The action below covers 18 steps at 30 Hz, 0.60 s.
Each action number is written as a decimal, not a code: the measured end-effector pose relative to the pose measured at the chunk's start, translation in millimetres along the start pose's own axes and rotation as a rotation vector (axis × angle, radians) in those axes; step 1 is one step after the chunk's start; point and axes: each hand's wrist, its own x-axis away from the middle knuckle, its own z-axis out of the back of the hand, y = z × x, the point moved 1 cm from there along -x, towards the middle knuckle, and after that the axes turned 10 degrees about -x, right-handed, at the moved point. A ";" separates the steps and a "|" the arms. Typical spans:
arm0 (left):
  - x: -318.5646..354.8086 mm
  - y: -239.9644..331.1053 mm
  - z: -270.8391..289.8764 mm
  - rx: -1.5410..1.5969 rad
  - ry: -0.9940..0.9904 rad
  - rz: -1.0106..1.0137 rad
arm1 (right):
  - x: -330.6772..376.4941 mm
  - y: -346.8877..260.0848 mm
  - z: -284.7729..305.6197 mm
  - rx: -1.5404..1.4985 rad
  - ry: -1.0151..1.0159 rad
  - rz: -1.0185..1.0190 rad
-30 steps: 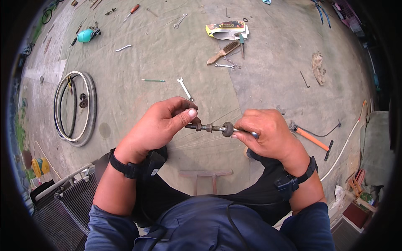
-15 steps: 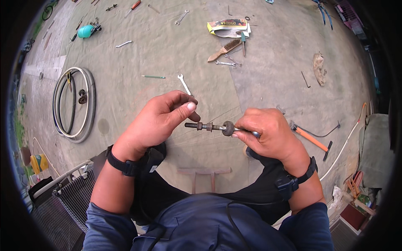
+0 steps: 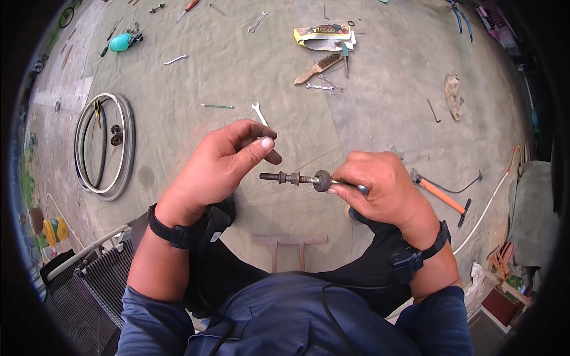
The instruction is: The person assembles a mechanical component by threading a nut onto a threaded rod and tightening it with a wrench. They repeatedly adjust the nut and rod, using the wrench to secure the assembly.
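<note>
Pinched between thumb and forefinger in the right grip: a threaded rod, jutting left over the floor. Left grip loosely parted, seemingly on nothing, though hard to tell from above. Probably stiff, light, perhaps greasy; best taken across the nuts.

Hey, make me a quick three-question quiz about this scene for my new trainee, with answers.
1. True or false: the left hand is gripping the threaded rod.
2. The wire brush has a handle that is: A, blue; B, black; C, light brown.
3. Which tool lies on the ground just beyond the left hand?

Key:
1. False; the right hand holds the threaded rod.
2. C.
3. A silver wrench.
</note>
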 end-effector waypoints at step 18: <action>-1.9 -14.1 -9.1 -0.144 -0.068 -0.015 | -0.9 1.3 1.1 0.011 0.026 0.023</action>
